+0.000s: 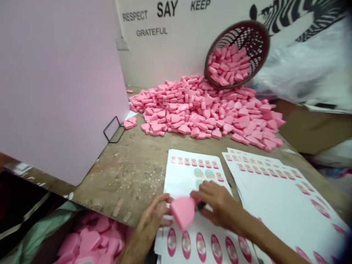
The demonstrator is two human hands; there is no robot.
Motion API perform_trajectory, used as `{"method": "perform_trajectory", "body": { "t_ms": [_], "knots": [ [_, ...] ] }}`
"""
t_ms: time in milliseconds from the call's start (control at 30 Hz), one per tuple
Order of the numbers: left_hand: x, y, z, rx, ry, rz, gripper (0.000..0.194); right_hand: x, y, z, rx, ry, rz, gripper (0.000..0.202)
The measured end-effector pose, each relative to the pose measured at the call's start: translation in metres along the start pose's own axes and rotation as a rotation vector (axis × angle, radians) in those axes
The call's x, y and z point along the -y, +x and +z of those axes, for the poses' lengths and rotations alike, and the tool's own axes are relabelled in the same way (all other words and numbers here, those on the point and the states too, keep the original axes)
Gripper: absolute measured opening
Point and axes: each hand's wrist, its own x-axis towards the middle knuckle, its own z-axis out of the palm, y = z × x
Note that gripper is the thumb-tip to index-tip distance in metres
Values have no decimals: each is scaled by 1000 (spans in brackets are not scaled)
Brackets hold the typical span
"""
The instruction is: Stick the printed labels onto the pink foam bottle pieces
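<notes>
A pink flat bottle (182, 212) is held between my two hands above a label sheet (176, 181). My left hand (154, 216) grips its left edge, thumb and fingers closed at the side. On the other side, my right hand (216, 201) pinches the bottle's right end. A small dark object (201, 205) shows beneath the right fingers, too blurred to name. Below the bottle, the sheet bears a row of pink oval labels (201, 246); smaller pink labels and green round ones lie near its top.
A large heap of pink bottles (189, 106) covers the back of the table (118, 183), with a tipped brown basket (255, 44) spilling more. More label sheets (275, 198) lie to the right. A pink panel (60, 80) stands left. More bottles (90, 242) sit below the table edge.
</notes>
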Motion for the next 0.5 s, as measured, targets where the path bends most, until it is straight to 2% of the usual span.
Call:
{"method": "perform_trajectory", "body": {
  "t_ms": [67, 100, 167, 233, 300, 400, 433, 500],
  "knots": [
    [6, 0, 31, 323, -37, -135, 53, 30, -29, 2, 18, -60, -54, 17],
    [11, -4, 44, 438, -64, -193, 54, 38, -42, 4, 19, -60, -46, 17],
    [22, -14, 62, 541, -170, -294, 55, 38, -64, 4, 15, -1, 33, 21],
    [30, -21, 74, 466, -257, -327, 53, 23, -83, 3, -18, 107, 183, 35],
    [32, -23, 84, 344, -251, -282, 48, 0, -98, 3, -119, 210, 410, 43],
    [23, -13, 102, 220, -130, -147, 43, -31, -112, 8, -306, 213, 722, 29],
    [19, -7, 109, 202, -82, -110, 43, -38, -114, 11, -337, 171, 756, 26],
    [13, 6, 124, 168, -8, -54, 42, -44, -112, 16, -346, 65, 711, 21]
  ]
}}
